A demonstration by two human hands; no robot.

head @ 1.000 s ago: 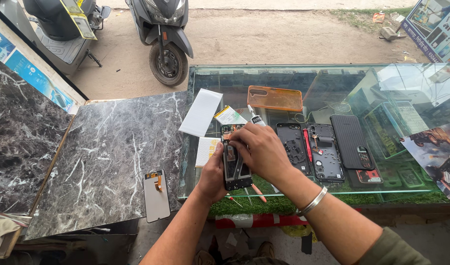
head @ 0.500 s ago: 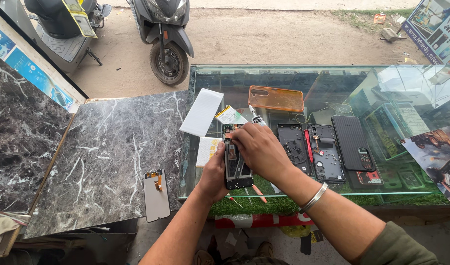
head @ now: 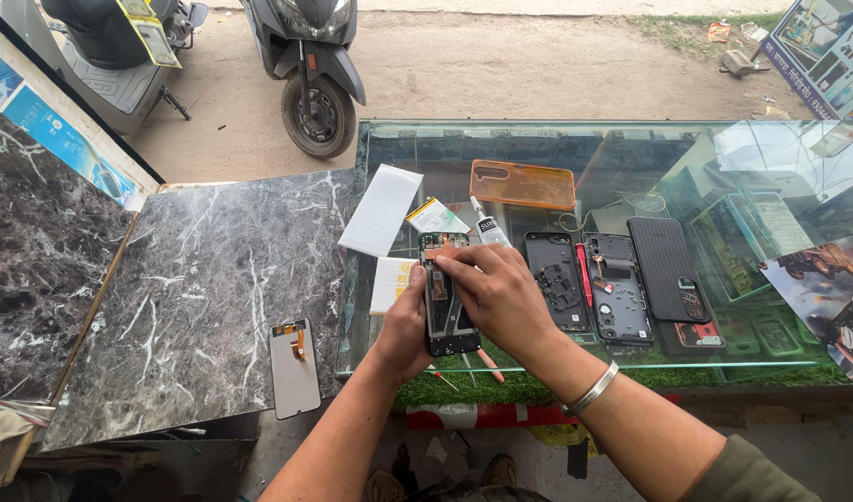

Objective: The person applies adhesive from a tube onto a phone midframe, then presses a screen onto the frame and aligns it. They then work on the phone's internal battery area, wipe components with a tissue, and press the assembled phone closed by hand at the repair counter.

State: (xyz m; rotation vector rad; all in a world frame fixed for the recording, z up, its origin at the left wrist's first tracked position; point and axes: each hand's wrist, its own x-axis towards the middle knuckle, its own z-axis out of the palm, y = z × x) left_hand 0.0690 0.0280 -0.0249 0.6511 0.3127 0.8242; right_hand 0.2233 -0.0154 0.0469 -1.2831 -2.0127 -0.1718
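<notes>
I see L hand (head: 403, 325) gripping opened phone (head: 448, 296), R hand (head: 501, 296) fingers pressing inside; a slip could tear a flex cable.

One head-worn camera looks steeply down and forward from close above the glass surface (head: 631, 149), with the street along the frame's top.

The right hand (head: 501, 299) covers the right edge and part of the middle of the opened phone (head: 448, 296), so what its fingertips touch inside can't be made out; the left hand (head: 406, 327) hides the phone's lower left side. Parts inside the two open phone backs (head: 589, 286) are too small to identify. The scooters (head: 307, 65) are cut off by the top edge, the poster (head: 831, 297) by the right edge.
</notes>
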